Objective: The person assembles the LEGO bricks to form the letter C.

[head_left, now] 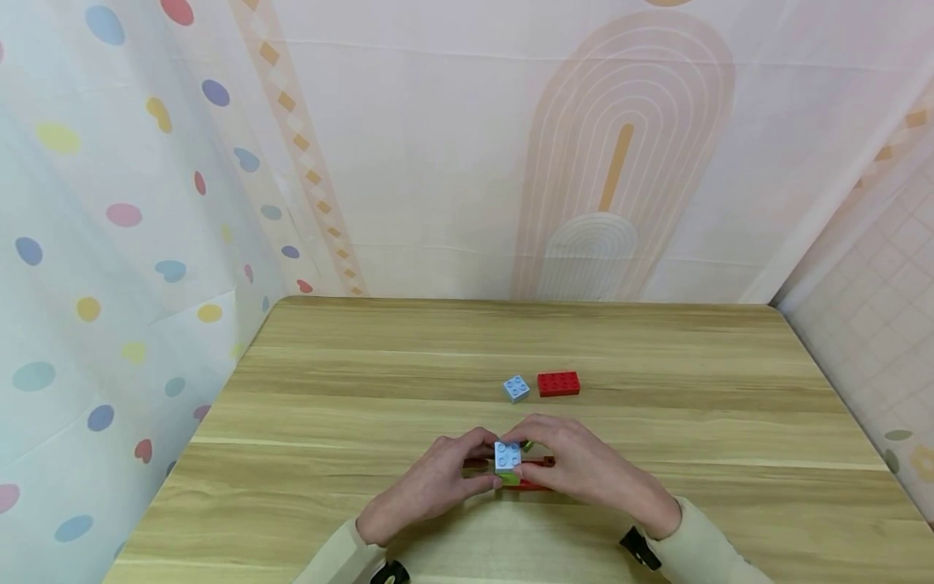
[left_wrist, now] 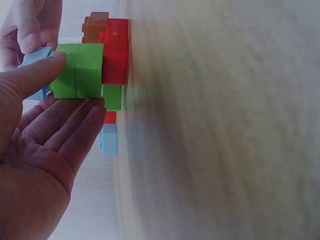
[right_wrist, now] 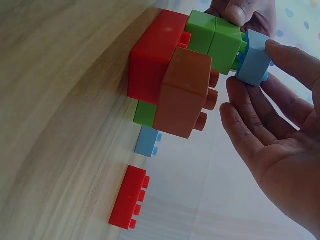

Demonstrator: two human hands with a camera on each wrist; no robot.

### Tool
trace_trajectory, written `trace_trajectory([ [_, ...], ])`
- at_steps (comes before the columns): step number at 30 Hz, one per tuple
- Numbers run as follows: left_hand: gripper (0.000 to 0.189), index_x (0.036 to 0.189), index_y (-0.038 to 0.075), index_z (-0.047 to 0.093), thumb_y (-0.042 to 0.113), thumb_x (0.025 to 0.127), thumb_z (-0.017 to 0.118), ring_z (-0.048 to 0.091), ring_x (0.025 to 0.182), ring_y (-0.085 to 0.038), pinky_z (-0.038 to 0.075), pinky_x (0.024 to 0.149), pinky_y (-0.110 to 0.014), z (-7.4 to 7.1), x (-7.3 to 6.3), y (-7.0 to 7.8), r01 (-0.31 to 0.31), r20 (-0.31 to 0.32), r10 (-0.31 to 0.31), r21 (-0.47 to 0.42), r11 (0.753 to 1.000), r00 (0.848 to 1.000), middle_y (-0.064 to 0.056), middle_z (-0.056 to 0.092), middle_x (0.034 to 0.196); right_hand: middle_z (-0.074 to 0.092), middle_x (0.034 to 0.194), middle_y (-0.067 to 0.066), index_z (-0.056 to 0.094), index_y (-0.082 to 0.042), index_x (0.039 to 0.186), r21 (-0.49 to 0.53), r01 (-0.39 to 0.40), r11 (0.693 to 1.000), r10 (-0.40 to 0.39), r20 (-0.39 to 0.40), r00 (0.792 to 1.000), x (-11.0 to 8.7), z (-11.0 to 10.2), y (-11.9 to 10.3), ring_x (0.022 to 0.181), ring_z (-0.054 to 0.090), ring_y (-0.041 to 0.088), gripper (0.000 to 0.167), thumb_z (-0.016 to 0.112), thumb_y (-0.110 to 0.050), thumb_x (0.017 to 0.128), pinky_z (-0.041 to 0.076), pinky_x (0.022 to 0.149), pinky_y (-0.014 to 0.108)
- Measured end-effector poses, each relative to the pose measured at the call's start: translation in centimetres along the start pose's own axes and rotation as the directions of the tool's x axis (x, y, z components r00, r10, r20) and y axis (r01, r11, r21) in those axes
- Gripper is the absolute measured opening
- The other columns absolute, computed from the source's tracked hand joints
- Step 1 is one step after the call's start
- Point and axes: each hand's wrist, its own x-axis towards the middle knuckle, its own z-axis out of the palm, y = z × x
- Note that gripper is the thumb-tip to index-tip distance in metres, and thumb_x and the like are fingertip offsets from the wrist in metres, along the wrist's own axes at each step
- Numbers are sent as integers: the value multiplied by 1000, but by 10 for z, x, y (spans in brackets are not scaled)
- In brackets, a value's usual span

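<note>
Near the front of the table stands a small stack: a red brick [right_wrist: 155, 60] at the bottom, two green bricks [right_wrist: 212, 40] on one end and a brown brick [right_wrist: 182, 95] on the other. My left hand [head_left: 441, 477] grips the green bricks, its thumb reaching up to the blue brick. With the thumb and fingertips, my right hand [head_left: 584, 464] pinches a light blue brick [head_left: 507, 456] over the upper green brick. Green studs show between the two in the right wrist view, so the blue brick is not flush.
Behind the stack, a loose green brick [right_wrist: 145, 114] sits on the wooden table [head_left: 365, 349]. Farther back lie another light blue brick [head_left: 516, 389] and a long red brick [head_left: 559, 384] beside it. Patterned curtains [head_left: 438, 162] hang along the back and sides.
</note>
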Motion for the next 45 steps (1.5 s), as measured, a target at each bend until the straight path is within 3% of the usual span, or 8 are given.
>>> trace_trajectory([
  [15, 32, 123, 10, 62, 15, 95, 78, 69, 112, -15, 56, 96, -28, 0, 0, -1, 3, -3, -3, 5, 1000, 1000, -7, 74, 122, 69, 113, -7, 72, -13, 125, -17, 1, 1000, -1, 17, 1000, 1, 0, 0, 93, 64, 9, 28, 75, -14, 97, 59, 80, 29],
  [22, 32, 122, 10, 62, 15, 95, 78, 69, 112, -15, 56, 96, -28, -1, 2, -1, -3, -4, 3, 11, 1000, 1000, -7, 74, 121, 68, 115, -7, 71, -13, 126, -41, -7, 999, 8, 27, 1000, 2, -1, 0, 94, 65, 14, 28, 74, -17, 98, 59, 81, 31],
  [30, 33, 122, 10, 62, 12, 93, 79, 70, 111, -15, 56, 95, -27, -1, 1, -2, -23, -7, 23, 5, 1000, 1000, -7, 75, 119, 68, 113, -3, 72, -10, 117, -135, 54, 989, -55, -3, 998, 3, 3, -2, 96, 66, 16, 23, 78, -13, 94, 58, 82, 26],
  [45, 33, 124, 9, 61, 14, 95, 77, 69, 111, -13, 56, 94, -25, -3, 1, 1, -15, 22, 15, 3, 1000, 1000, -8, 74, 121, 68, 110, -3, 74, -7, 115, -153, 53, 987, -53, 8, 999, 2, 4, -3, 93, 66, 15, 21, 77, -12, 95, 57, 81, 23],
])
